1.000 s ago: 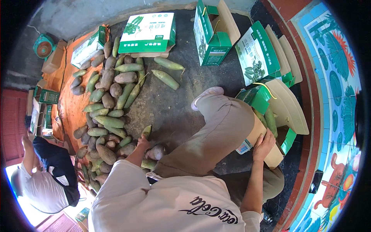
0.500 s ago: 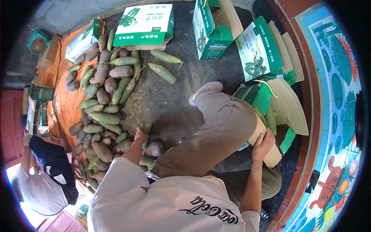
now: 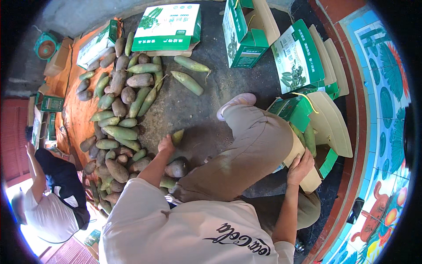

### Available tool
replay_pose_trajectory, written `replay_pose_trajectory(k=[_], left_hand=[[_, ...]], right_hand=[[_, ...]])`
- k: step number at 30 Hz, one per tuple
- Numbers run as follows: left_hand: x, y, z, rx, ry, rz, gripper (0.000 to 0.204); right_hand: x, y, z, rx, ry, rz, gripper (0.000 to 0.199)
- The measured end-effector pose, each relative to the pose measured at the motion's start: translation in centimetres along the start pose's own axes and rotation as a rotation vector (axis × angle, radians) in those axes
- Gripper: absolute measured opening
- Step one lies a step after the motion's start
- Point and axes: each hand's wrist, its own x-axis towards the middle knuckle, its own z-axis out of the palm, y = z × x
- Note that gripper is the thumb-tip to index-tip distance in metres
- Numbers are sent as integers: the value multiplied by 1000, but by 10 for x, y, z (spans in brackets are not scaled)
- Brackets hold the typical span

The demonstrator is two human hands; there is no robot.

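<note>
My left hand (image 3: 166, 144) is closed round a green radish (image 3: 177, 137) at the near edge of a big pile of radishes (image 3: 127, 132). Part of that radish is hidden behind the hand. On the right, my right hand (image 3: 301, 167) grips the near edge of an open green and white cardboard box (image 3: 327, 112). Inside the box, next to my fingers, lie a few green radishes (image 3: 309, 140). A dull, brownish radish (image 3: 176, 168) rests just below my left hand, near my leg.
Two loose green radishes (image 3: 188, 82) lie beyond the pile. A closed box (image 3: 168, 26) sits at the back; more boxes (image 3: 247, 37) stand at the far right. A green dial scale (image 3: 45, 47) is far left. Another person (image 3: 52, 202) is at the lower left.
My left hand has moved slightly away from me and to the right, lifting the radish from the pile's edge. My right hand stays on the box. The other person's arm has risen.
</note>
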Motion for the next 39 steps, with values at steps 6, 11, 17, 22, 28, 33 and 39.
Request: replay_pose_trajectory(k=[6,11,17,22,28,33,39], left_hand=[[14,10,-49,52,537,90,46],[9,11,-22,124,493,175,50],[-37,9,54,282,-124,422,62],[-50,5,47,433,-254,416,63],[-30,-41,20,487,128,241,64],[-39,-73,-16,426,144,-60,63],[-33,-143,10,401,89,-151,53]], right_hand=[[-2,5,-1,-6,-17,18,43],[1,1,-1,19,-14,17,42],[2,0,-1,23,-12,-7,42],[-2,3,0,19,6,-7,41],[0,4,4,19,2,2,42],[0,5,1,-4,40,-26,41],[-2,5,3,25,-13,13,41]])
